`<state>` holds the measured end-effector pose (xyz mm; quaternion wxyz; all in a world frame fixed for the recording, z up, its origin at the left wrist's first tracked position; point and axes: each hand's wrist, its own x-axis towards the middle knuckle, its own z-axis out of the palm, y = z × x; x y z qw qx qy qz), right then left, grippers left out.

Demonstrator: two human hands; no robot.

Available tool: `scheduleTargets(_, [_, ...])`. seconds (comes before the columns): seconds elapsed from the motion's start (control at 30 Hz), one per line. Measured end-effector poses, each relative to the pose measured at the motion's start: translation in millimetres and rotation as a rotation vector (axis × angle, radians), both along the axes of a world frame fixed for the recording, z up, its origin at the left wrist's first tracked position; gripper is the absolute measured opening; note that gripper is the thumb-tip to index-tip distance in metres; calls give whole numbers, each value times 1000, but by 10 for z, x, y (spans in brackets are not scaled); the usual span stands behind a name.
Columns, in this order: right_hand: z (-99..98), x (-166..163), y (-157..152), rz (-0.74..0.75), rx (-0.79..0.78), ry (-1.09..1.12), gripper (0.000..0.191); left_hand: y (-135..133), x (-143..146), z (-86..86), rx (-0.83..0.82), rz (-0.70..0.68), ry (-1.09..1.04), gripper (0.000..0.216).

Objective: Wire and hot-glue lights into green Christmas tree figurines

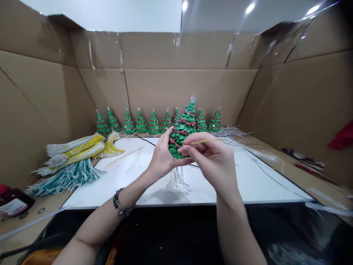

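My left hand (162,156) is wrapped round the base of a small green beaded Christmas tree (184,127) with red garlands, held above a white board (124,180). Thin wire ends hang down from under the tree. My right hand (211,158) sits just right of the tree, its fingers pinched on a thin yellow strand (205,141) that runs toward the tree. A dark bead bracelet (121,204) circles my left wrist.
A row of several finished small green trees (140,123) stands along the cardboard back wall (176,88). Bundles of yellow (82,147), white and teal strands (66,176) lie at the left. Tools and wires (306,162) lie at the right. A dark jar (13,202) sits far left.
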<state>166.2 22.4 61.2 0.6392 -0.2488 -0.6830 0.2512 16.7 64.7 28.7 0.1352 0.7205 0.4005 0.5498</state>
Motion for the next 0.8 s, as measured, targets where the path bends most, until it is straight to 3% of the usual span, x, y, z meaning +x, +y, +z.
scheduleTargets(0.13, [-10, 43, 163, -101, 84, -53, 8, 239, 104, -45, 66, -65, 37, 106])
scheduleTargets(0.3, [-326, 3, 387, -321, 201, -218, 13, 435, 82, -322, -36, -61, -45, 101])
scheduleTargets(0.47, [-496, -80, 512, -306, 192, -303, 12, 435, -11, -478, -93, -16, -81, 102])
scheduleTargets(0.57, [-529, -136, 415, -312, 176, -212, 11, 391, -54, -480, -138, -42, -174, 103])
scheduleTargets(0.67, [-692, -226, 245, -389, 146, 17, 12, 375, -79, -461, -187, -50, -297, 105])
scheduleTargets(0.8, [-1031, -385, 143, -329, -195, 277, 12, 404, -97, -465, -205, -104, -441, 107])
